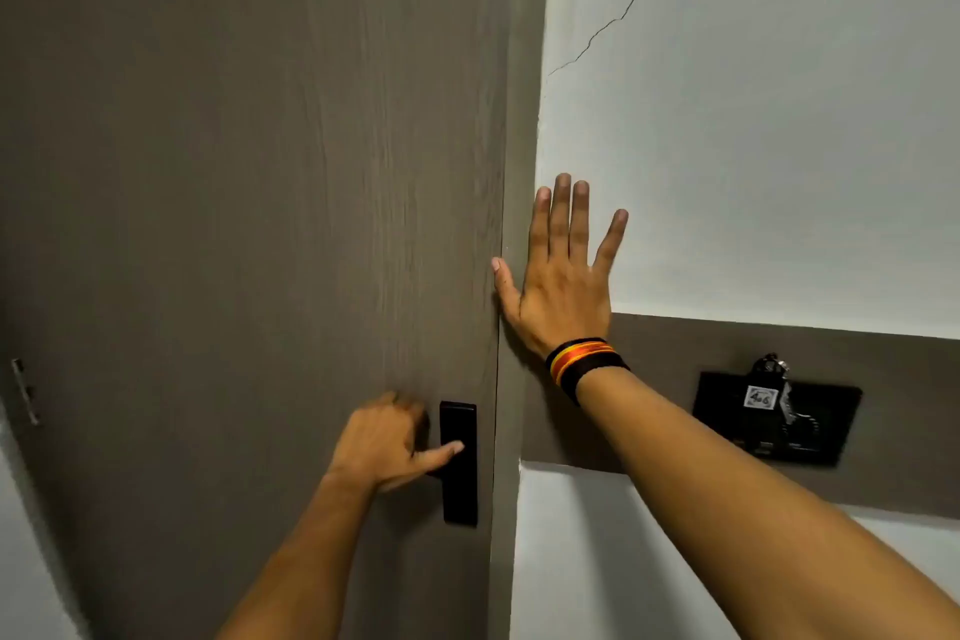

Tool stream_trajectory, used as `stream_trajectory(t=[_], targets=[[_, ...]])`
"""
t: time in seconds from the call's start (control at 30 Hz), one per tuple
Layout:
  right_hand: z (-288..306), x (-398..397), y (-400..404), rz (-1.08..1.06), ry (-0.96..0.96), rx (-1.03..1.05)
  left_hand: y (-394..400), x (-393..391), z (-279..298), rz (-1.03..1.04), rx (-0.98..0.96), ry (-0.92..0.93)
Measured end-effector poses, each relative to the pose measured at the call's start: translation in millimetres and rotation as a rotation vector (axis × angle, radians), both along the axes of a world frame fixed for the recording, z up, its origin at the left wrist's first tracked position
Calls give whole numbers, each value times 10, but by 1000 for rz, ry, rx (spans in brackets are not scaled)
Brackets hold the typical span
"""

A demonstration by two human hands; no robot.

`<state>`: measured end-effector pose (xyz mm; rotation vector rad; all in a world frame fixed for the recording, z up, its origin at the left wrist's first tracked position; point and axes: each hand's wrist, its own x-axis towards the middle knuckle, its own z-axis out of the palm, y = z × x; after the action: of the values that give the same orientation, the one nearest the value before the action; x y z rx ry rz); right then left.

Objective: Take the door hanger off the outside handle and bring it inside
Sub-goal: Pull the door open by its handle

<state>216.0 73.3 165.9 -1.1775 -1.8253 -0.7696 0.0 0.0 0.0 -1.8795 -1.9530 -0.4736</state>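
my left hand [387, 442] grips the inside handle [458, 463], my right hand [563, 283] lies flat and released on the wall [753, 146]. the hanger is out of sight; i judge the door [260, 224] must open next.

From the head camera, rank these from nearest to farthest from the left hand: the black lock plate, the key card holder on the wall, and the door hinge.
1. Black lock plate: right at the left hand, whose thumb lies across it.
2. Key card holder: off to the right, on the brown wall band.
3. Door hinge: far left, at the door's edge; slightly farther in the image.
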Motion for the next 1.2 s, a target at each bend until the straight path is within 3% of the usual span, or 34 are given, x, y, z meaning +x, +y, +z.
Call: stream_trajectory(t=[0.13, 0.27, 0.5, 0.67, 0.97, 1.07, 1.2], targets=[[3, -9, 18, -35, 3, 50, 115, 23, -387, 75, -193, -1], [-38, -38, 92, -21, -1, 80, 186, 129, -595, 122, 24, -78], [-41, -26, 131, -14, 10, 108, 250, 352, -994, 228, 65, -715], [-67, -3, 148, 14, 15, 119, 241, 547, -1098, 223, 169, -985], [-78, 84, 121, 111, -28, 63, -211, 639, -1035, 247, 84, -986], [-69, 169, 36, 231, -2, -3, -401, 539, -1075, 295, 5, -969], [-504, 367, -395, 632, 272, -115, -650, 252, -900, 264, -136, -612]])
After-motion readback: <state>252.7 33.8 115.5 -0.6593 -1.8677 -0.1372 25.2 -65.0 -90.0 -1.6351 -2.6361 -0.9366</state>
